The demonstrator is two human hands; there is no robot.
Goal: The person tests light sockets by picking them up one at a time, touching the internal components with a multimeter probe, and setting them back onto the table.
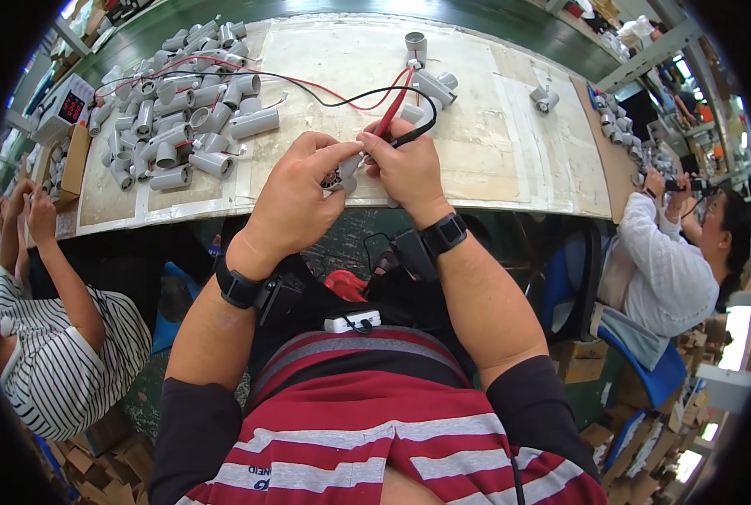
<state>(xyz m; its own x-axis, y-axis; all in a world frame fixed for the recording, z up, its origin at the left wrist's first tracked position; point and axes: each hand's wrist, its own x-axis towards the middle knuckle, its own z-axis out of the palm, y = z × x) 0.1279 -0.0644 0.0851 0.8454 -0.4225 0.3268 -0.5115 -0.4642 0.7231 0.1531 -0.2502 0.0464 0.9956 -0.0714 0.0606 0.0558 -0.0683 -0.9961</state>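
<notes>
My left hand (298,187) is closed around a small grey plastic housing (347,171) at the table's near edge. A dark, finned round opening shows between its fingers. My right hand (409,167) pinches a red test probe (389,116) and a black test probe (424,126) together, with their lower ends at the housing. The fingers hide the exact contact. Just beyond the right hand, more grey housings (432,87) lie on the table, and one tube-shaped housing (416,49) stands farther back.
A large heap of grey housings (173,126) covers the table's left side. Red and black leads cross the table (325,59) from near a meter box (66,109) with a red display. One housing (544,98) lies at the right. Co-workers sit on both sides.
</notes>
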